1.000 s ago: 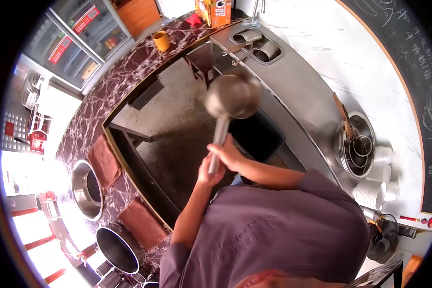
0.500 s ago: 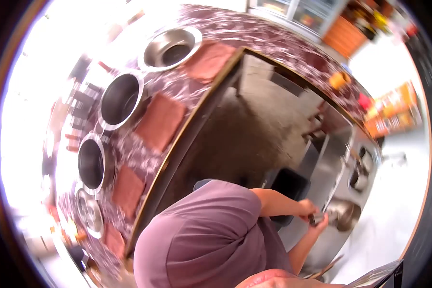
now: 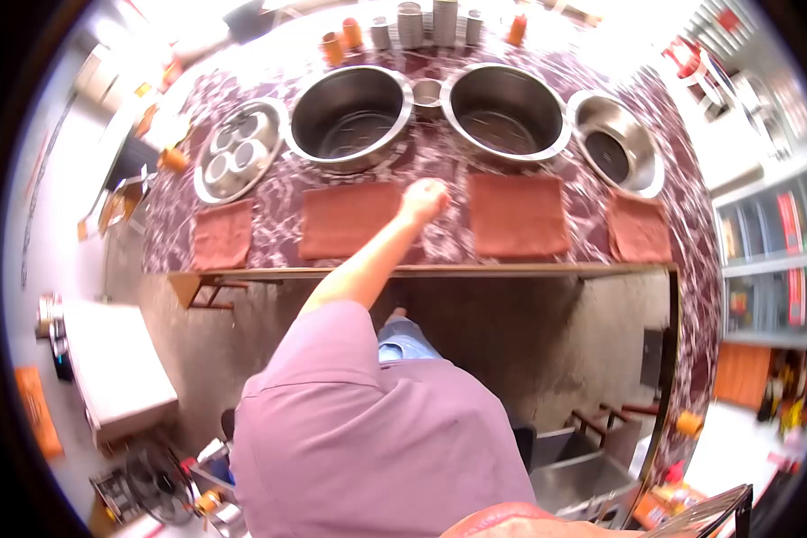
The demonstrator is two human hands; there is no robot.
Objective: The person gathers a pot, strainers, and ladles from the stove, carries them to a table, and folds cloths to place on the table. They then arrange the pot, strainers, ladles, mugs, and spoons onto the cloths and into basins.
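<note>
My left hand [image 3: 426, 199] reaches forward over the marbled tabletop [image 3: 444, 235], between two brown cloths. Its fingers look curled closed, and what they hold, if anything, is hidden. The left brown cloth [image 3: 345, 220] lies beside the wrist; the right brown cloth [image 3: 518, 215] is a short way from the hand. Behind them stand a large left metal pot [image 3: 350, 148] and a large right metal pot [image 3: 507, 143], both open-topped. A small metal cup [image 3: 428, 94] sits between the pots. My right hand is out of view.
A round metal tray [image 3: 273, 161] with several cups stands left, and a metal basin [image 3: 632, 152] right. Smaller cloths lie before both. Metal canisters [image 3: 411, 25] line the back. The table's edge [image 3: 475, 269] runs before me; a steel sink [image 3: 578, 484] is behind on the right.
I have turned from the sink to face the long table. Both hands were on a metal vessel's handle there; now the left arm stretches over the table, and the right hand is out of sight.
</note>
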